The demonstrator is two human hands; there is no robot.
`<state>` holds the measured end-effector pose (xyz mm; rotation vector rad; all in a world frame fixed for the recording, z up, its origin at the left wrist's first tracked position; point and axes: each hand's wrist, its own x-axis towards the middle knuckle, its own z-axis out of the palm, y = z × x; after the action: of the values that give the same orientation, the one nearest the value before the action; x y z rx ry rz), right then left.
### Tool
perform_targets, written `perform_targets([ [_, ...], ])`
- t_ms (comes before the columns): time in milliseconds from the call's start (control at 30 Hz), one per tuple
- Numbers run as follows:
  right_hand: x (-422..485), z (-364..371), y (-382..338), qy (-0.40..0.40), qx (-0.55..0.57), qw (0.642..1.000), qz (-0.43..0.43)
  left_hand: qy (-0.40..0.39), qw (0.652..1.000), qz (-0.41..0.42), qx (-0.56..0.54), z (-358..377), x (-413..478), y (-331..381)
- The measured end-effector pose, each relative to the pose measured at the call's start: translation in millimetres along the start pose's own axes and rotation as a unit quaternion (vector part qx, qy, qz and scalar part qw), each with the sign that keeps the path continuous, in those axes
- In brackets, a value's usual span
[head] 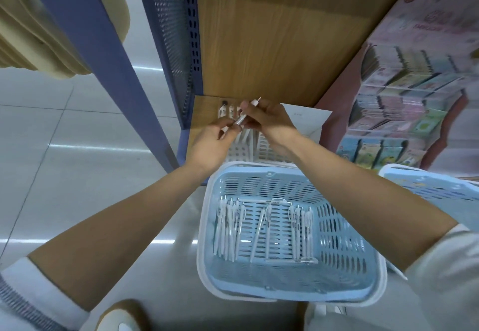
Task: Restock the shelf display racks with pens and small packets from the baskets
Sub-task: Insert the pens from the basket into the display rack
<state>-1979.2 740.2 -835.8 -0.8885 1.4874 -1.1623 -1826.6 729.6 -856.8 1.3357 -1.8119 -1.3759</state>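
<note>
Both hands hold one white pen [242,118] at about 12 o'clock from the blue basket [344,240]. The left hand [210,146] pinches its lower end and the right hand [267,120] has curled fingers around its upper part. The pen lies tilted, its tip pointing toward 1 o'clock, just above the white racks [264,146] on the low wooden shelf [272,58]. The main risk is the release: if one hand lets go before the other has a sure grip, the smooth barrel could slip and drop behind the racks or onto the floor. The slots are largely hidden under the hands, so a blind push may miss one. It could also tip the pens already standing [224,109] at 11 o'clock of the hands. More loose pens [228,229] lie in the basket, and a forearm dropping low could catch its rim and shift it.
</note>
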Motion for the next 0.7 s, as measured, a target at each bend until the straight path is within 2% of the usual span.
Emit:
perform_targets([
  [100,3.9,-20.7,0.5,0.043,-0.016,0.999,0.01,0.005,0.997,-0.004,0.075,3.1,1.5,-2.9],
  [167,6.1,-36.2,-1.8,0.084,-0.072,0.994,0.002,-0.026,0.993,-0.006,0.115,1.4,-3.3,-7.4],
  [367,1.5,-45.8,15.4,0.125,-0.216,0.967,-0.04,-0.219,0.97,0.001,0.104,-1.8,-30.4,-26.0],
  [533,2.2,-32.6,28.8,0.076,-0.324,0.938,-0.092,-0.205,0.964,-0.018,0.168,-11.0,-30.7,-38.1],
  [700,6.0,-23.3,39.0,0.051,-0.399,0.908,-0.114,-0.164,0.97,0.006,0.181,-15.5,-21.3,-33.0],
])
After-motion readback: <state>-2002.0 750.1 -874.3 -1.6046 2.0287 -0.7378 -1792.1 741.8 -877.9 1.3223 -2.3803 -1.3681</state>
